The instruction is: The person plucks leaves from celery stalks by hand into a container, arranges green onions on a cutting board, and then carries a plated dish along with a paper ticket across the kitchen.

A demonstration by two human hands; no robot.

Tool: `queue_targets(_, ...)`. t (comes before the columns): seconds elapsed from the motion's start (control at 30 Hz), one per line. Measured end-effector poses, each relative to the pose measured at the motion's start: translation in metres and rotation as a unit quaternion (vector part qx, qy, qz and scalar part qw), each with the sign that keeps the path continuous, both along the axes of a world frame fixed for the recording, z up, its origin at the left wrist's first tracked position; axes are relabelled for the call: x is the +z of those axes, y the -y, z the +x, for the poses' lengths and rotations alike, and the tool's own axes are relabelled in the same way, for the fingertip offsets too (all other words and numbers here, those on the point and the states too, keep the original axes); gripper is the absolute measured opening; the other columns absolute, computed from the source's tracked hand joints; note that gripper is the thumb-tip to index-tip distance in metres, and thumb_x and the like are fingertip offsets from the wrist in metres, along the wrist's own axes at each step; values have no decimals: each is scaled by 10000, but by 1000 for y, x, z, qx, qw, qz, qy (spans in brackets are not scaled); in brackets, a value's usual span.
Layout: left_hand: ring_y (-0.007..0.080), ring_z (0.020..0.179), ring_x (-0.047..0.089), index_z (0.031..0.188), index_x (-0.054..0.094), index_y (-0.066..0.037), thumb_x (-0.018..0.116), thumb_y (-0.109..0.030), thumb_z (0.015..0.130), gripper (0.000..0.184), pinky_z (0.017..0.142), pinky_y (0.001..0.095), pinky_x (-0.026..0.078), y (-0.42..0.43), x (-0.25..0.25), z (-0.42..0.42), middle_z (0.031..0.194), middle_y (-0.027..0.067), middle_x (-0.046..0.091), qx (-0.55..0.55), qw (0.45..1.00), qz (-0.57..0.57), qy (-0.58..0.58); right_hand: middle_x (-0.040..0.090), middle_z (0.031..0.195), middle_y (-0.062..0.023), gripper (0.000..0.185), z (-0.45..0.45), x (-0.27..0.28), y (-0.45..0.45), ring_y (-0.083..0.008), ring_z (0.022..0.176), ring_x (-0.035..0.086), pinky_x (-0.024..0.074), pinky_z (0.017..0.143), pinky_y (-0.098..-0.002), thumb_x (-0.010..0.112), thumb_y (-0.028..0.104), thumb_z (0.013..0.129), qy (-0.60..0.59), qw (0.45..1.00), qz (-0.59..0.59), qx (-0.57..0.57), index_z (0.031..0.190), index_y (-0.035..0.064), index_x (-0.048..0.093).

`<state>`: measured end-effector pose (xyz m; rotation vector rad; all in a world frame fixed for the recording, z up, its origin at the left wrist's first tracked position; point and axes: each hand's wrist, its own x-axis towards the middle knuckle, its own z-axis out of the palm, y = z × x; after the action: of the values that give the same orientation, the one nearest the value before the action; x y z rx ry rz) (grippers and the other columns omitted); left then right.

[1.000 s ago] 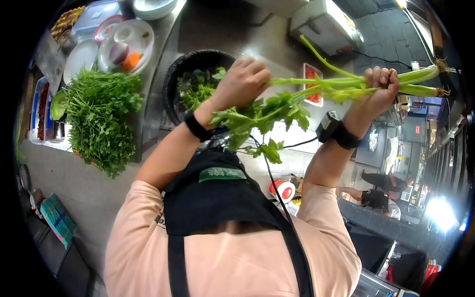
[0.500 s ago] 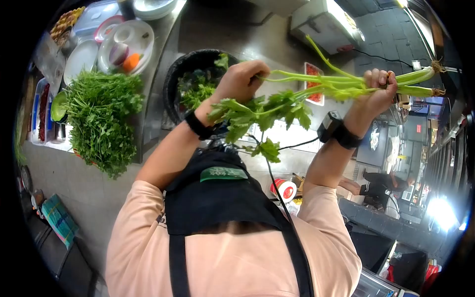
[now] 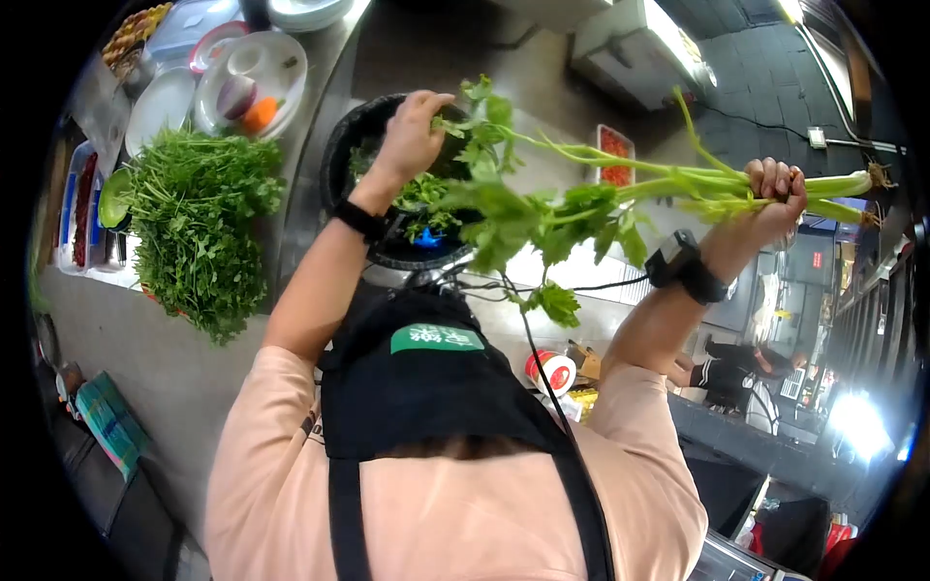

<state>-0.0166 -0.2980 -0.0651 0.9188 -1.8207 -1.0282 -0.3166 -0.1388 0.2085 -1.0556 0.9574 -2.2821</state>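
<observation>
My right hand (image 3: pixel 775 197) is closed around a bunch of celery (image 3: pixel 668 181). The root ends point right and the leafy tops spread left in front of my apron. Beside those leaves, over a black-lined bin (image 3: pixel 334 169), my left hand (image 3: pixel 412 131) has its thumb and fingers apart. Its fingertips are close to a leaf at the celery's far tip; whether they touch it is hard to see. Green leaves (image 3: pixel 421 194) and a small blue thing (image 3: pixel 426 237) lie inside the bin.
A pile of leafy greens (image 3: pixel 203 228) hangs over the edge of the counter at left. Behind it stands a plate (image 3: pixel 295 73) holding an onion (image 3: pixel 236 98) and an orange piece (image 3: pixel 260 115). A tray of red food (image 3: pixel 615 155) lies beyond the celery. Another person (image 3: pixel 741 368) is at right.
My left hand has opened from its closed grip at the celery stems and moved left, over the bin. My right hand has shifted right and slightly down with the celery.
</observation>
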Motion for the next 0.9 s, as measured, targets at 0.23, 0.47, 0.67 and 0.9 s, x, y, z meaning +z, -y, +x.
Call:
queue_targets(0.23,279,1176,489,1172,596,-80,618,-162,905,280,978,410,395,-30,61,-16,1248,100,530,-216,956,-167,-109,360,598,30,186,9,-1,4,-81,493,300,259,472,-237,552,139,886,-5,1000,4,25,733,107,449)
queue_targets(0.47,217,792,568,938,582,-34,611,-188,865,172,714,343,440,-38,39,-16,840,90,601,-343,935,66,-68,366,606,28,199,1,-6,4,-86,498,304,268,486,-247,543,152,895,-17,1000,5,2,728,108,444)
queue_targets(0.67,127,740,537,940,571,-11,636,-93,837,146,667,263,443,-49,49,-14,824,58,584,-337,922,95,-164,369,602,23,189,-8,-11,4,-93,496,313,279,490,-260,518,152,907,8,994,27,-108,739,111,440)
queue_targets(0.9,315,737,611,842,583,-39,663,-54,759,116,648,383,497,-59,42,-24,822,139,624,-171,985,-17,-19,321,630,14,218,-8,-16,4,-102,514,263,251,491,-255,487,120,916,40,992,51,-108,730,109,373)
